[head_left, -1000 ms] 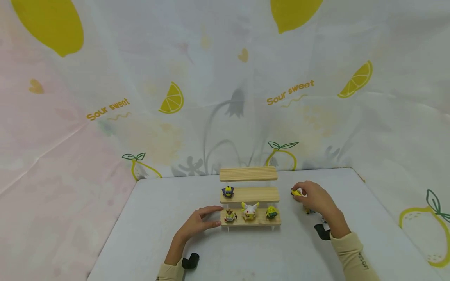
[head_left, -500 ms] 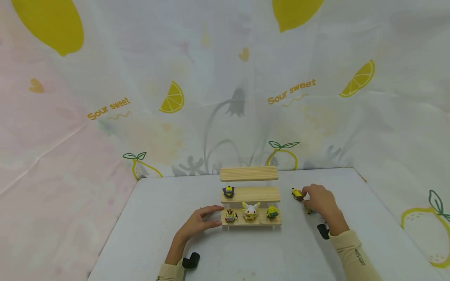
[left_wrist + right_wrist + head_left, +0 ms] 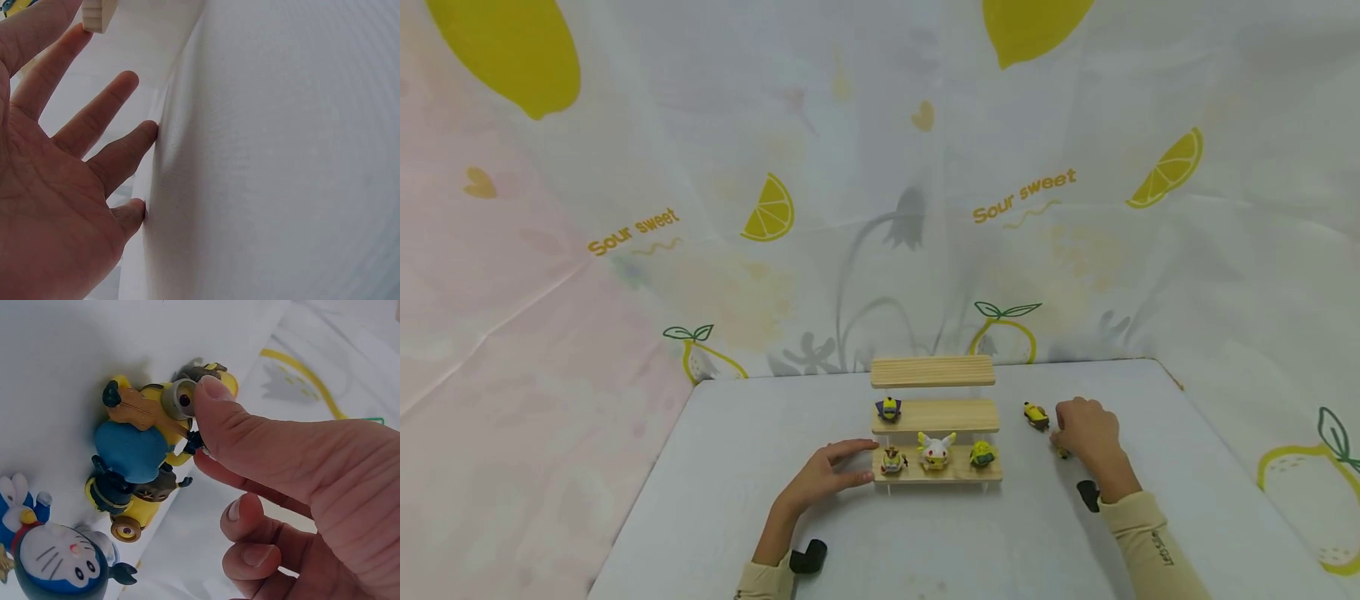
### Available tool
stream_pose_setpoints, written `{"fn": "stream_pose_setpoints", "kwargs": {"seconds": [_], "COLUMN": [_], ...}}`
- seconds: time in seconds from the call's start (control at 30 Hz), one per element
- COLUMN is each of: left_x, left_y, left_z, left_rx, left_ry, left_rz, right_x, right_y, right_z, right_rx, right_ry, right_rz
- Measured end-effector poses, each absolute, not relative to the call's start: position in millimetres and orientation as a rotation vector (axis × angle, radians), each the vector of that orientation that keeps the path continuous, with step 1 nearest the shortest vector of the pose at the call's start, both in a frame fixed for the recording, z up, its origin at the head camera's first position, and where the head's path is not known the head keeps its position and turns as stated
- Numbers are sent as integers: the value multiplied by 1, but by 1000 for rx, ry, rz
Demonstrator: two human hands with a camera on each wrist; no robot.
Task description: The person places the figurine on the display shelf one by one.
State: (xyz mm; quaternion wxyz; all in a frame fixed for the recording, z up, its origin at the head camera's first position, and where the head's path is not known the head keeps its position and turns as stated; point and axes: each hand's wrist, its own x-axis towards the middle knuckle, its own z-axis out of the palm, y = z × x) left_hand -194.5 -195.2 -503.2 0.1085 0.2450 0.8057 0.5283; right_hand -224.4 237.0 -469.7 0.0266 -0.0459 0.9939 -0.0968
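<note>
My right hand [image 3: 1086,437] is at the right of the table, thumb and index finger pinching the head of a minion figurine [image 3: 134,450] with blue trousers and a small brown guitar. A second minion figurine [image 3: 1036,416] lies on the table just beyond that hand. My left hand [image 3: 823,479] has its fingers spread, fingertips at the left end of the lowest board of a three-tier wooden shelf [image 3: 951,477]. In the left wrist view, a fingertip meets the corner of the board [image 3: 97,15], while lower fingers reach the white tabletop.
Close to the pinched figurine lie another goggled minion [image 3: 128,519] and a blue-and-white cat figurine [image 3: 62,562]. On the shelf stand a caped minion [image 3: 889,408], a hatted figurine [image 3: 892,461], a white-hooded one [image 3: 935,452] and a yellow-green one [image 3: 982,454].
My right hand has let go of the yellow minion, leaving it lying on the table, and moved slightly right and nearer to another figurine. The left hand stays at the shelf.
</note>
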Motion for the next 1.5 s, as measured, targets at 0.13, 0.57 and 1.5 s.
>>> {"fn": "stream_pose_setpoints", "kwargs": {"seconds": [0.13, 0.57, 1.5], "left_x": [-195, -195, -195], "left_y": [-195, -194, -195], "left_z": [-505, -505, -505], "left_rx": [714, 685, 717], "left_ry": [2365, 2364, 2368], "left_rz": [1561, 1549, 1554], "right_x": [-223, -214, -194], "right_y": [237, 241, 215], "right_z": [-468, -470, -412], "right_rx": [-92, -189, -542], "right_ry": [3051, 3082, 3328], "right_rz": [-301, -389, -966]}}
